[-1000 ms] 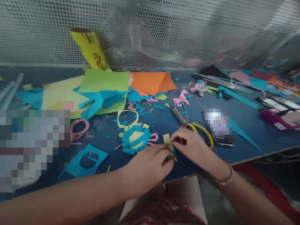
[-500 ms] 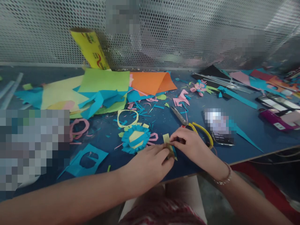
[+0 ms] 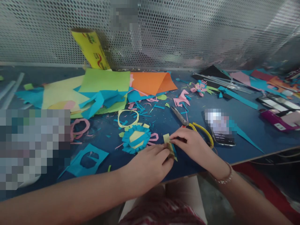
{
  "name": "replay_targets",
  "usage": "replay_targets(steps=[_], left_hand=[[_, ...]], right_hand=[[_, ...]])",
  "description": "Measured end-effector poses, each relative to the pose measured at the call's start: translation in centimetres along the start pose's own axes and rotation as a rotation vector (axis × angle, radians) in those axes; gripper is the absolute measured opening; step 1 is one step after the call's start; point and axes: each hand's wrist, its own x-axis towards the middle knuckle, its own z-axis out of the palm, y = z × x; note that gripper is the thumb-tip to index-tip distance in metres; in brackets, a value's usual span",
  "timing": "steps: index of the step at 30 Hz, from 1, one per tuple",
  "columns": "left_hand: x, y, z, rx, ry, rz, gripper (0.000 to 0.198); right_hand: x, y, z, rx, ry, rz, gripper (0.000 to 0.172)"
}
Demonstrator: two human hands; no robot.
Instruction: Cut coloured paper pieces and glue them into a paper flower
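Observation:
Near the table's front edge, a small pale yellow paper strip [image 3: 166, 137] lies under my fingers, with a bit of blue paper along its lower right side. My left hand [image 3: 150, 162] is closed with its fingertips curled over the strip's lower part, hiding much of it. Thumb and forefinger of my right hand [image 3: 194, 142] are pinched together at the strip's right edge. Just left of the hands is a frilled blue and yellow paper rosette [image 3: 136, 139] with pink loops. Scissors with yellow handles [image 3: 203, 129] lie behind my right hand, their blades pointing away.
Green paper [image 3: 105, 81] and orange paper [image 3: 150, 82] are piled at the back with cut scraps. A yellow tube [image 3: 90, 48] leans on the perforated metal panel [image 3: 164, 34]. A blue sheet with a hole [image 3: 100, 153] lies left, a phone [image 3: 221, 137] right.
My right fingertips have shifted up slightly along the strip, leaving more of it showing. My left hand stays almost where it was.

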Motion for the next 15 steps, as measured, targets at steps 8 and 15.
replay_targets(steps=[8,15], left_hand=[[0.00,0.03,0.09,-0.013,0.009,-0.003,0.026],[0.12,0.05,-0.22,-0.002,-0.017,-0.003,0.026]], right_hand=[[0.18,-0.09,-0.08,-0.028,0.015,-0.034,0.015],[0.17,0.31,0.33,-0.047,0.021,-0.079,0.015]])
